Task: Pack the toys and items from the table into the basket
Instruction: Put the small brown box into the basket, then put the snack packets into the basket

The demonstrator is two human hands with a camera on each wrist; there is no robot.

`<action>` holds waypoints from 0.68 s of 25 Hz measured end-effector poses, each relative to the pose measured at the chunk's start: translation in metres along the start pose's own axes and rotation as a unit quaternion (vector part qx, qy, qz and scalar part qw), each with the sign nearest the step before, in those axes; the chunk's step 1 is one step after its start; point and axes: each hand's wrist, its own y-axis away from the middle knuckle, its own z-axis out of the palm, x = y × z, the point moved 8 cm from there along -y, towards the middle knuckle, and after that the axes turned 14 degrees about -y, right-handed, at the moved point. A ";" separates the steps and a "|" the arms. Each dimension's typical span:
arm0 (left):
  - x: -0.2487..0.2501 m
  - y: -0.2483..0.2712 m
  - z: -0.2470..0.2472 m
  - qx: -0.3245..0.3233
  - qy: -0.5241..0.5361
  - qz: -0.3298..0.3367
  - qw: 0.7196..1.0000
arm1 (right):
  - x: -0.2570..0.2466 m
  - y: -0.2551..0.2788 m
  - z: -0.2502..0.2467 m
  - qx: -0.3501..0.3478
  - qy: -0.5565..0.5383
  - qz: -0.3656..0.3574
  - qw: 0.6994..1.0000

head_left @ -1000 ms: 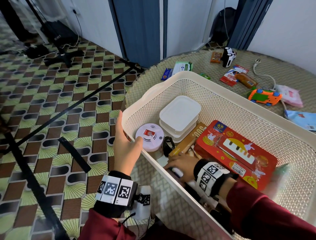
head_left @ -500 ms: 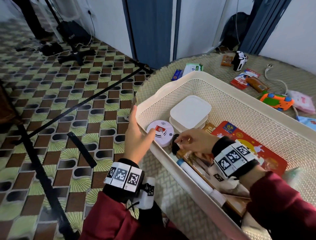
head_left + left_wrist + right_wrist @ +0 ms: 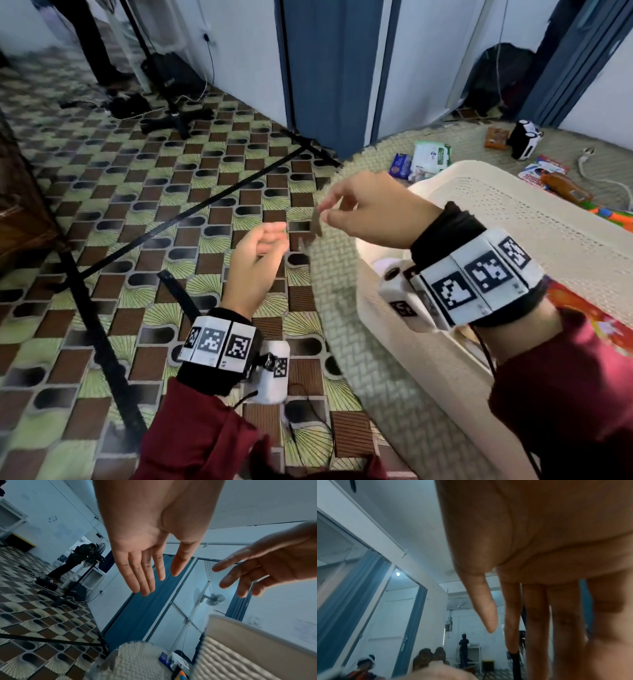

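Left hand: the left hand (image 3: 255, 255) is hovering in the air beside the table edge, palm turned inward, fingers straight and relaxed, holding nothing.
Right hand: the right hand (image 3: 371, 209) is hanging above the near corner of the basket, thumb and forefinger closing in a pinch on a small dark scrap (image 3: 317, 224); blur is hiding what the scrap is.
Basket: a cream plastic basket (image 3: 513, 219) with fine mesh walls and a smooth rounded rim is sitting on the table; a red printed box (image 3: 596, 318) is lying inside, mostly hidden by the right wrist.
Table: a round table (image 3: 342, 291) is wearing a pale woven, rope-textured cover.
Items still on the table: a black-and-white toy car (image 3: 524, 138), a green-and-white tissue pack (image 3: 430, 157), a small blue packet (image 3: 400, 166), an orange toy (image 3: 616, 217) and a white cable (image 3: 603, 174) are lying beyond the basket.
Room: glossy floor tiles (image 3: 137, 192) in brown, green and black are spreading left; blue door frames (image 3: 329, 75) are standing between white walls.
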 end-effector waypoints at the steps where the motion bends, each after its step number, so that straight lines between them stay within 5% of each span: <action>1: -0.012 -0.005 -0.013 -0.008 -0.017 0.009 1.000 | -0.008 -0.012 0.013 0.013 -0.021 0.006 1.000; 4: -0.054 -0.019 -0.051 -0.034 -0.060 0.026 0.997 | -0.012 -0.044 0.063 0.030 -0.072 0.035 0.996; 9: -0.150 -0.032 -0.124 -0.050 -0.078 -0.040 0.995 | 0.019 -0.071 0.167 0.012 -0.137 0.130 0.982; 17: -0.251 -0.024 -0.155 -0.152 -0.121 -0.105 0.975 | 0.078 -0.067 0.274 -0.031 -0.200 0.255 0.945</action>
